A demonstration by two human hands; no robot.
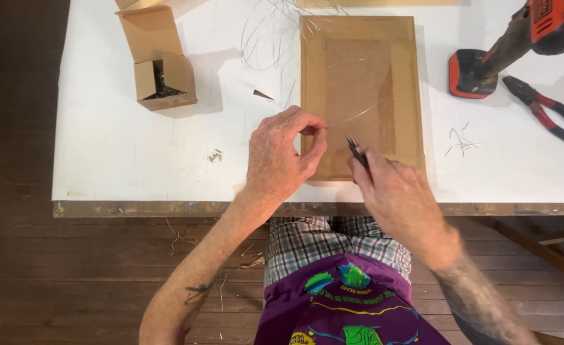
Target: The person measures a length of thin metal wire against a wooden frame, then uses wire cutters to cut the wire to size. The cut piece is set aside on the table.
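Centre frame: your left hand (pixel 280 155) pinches wire (pixel 352 117) | right hand (pixel 402 198) grips pliers (pixel 357 151) | over frame (pixel 358 96); wire not yet fastened.

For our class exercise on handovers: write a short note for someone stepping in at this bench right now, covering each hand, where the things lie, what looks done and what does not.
Left hand: pinches one end of a thin wire over the wooden frame.
Right hand: grips small dark pliers, tips pointing at the wire, not yet on it.
Frame lies back-up on the white table, at its front edge.
Open cardboard box to the left; loose wire coils behind; red-handled cutters and a drill to the right.
Done: wire offcuts lie cut.
Left: the wire's far end looks unfastened, though that is hard to tell.
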